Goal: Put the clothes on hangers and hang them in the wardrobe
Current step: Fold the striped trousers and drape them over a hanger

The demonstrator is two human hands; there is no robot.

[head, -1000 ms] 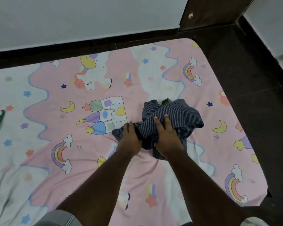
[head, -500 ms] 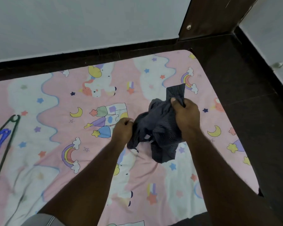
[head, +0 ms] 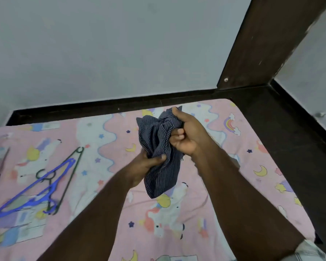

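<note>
Just above the middle of the frame, both hands hold a bunched navy pinstriped garment [head: 158,147] up off the bedsheet [head: 224,194], a pink one printed with unicorns and rainbows. The right hand [head: 186,134] is clenched round the upper folds, thumb over the top edge, and the left hand [head: 145,164] pinches the cloth lower down, with its thumb pressed across the fabric. A loose end hangs below both grips. Whether it is a shirt or something else cannot be told while it is this crumpled. The step in hand looks like sorting the garment out, finding its collar or shoulders so that it can take a hanger. Two hangers lie crossed at the lower left of the frame, well apart from the hands: a blue hanger [head: 26,196] over a dark green hanger [head: 70,178]. The next move probably calls for shaking the cloth open, then freeing one hand to reach left for a hanger. No wardrobe is in view.
</note>
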